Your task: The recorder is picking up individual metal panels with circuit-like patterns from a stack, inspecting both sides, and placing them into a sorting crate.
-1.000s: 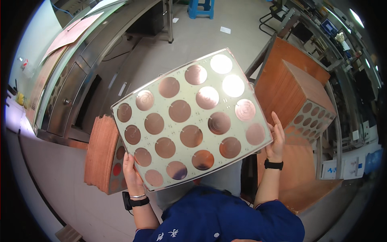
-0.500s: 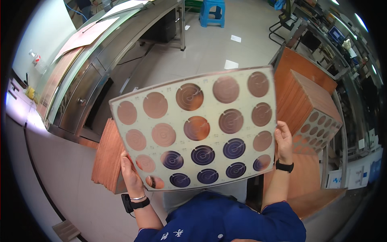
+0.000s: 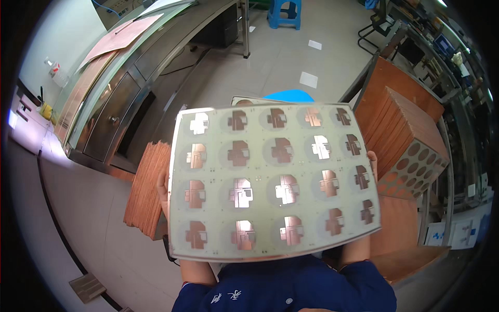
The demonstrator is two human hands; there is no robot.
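Observation:
A large pale circuit board panel [image 3: 264, 171] with rows of copper cross-like patterns is held up in front of me, its face tilted toward my eyes. At its left edge is my left hand [image 3: 163, 188], partly hidden behind it and closed on that side. My right hand [image 3: 372, 161] grips the right edge, and only its fingertips show; the rest is behind the panel. Over the panel's far edge, part of another board [image 3: 243, 101] with a copper circle shows, beside a blue seat-like surface [image 3: 292, 95].
To the left stands a stack of reddish-brown boards [image 3: 147, 190]. On the right, an orange-brown rack [image 3: 397, 223] carries a thick stack of panels [image 3: 410, 140]. A glass-topped metal desk [image 3: 119, 112] is at the far left; a blue stool [image 3: 285, 14] stands on the far floor.
The panel has turned over: its round copper discs faced me before, now the cross-like patterns do. My hands have gone mostly behind it. The blue surface and another board came into view.

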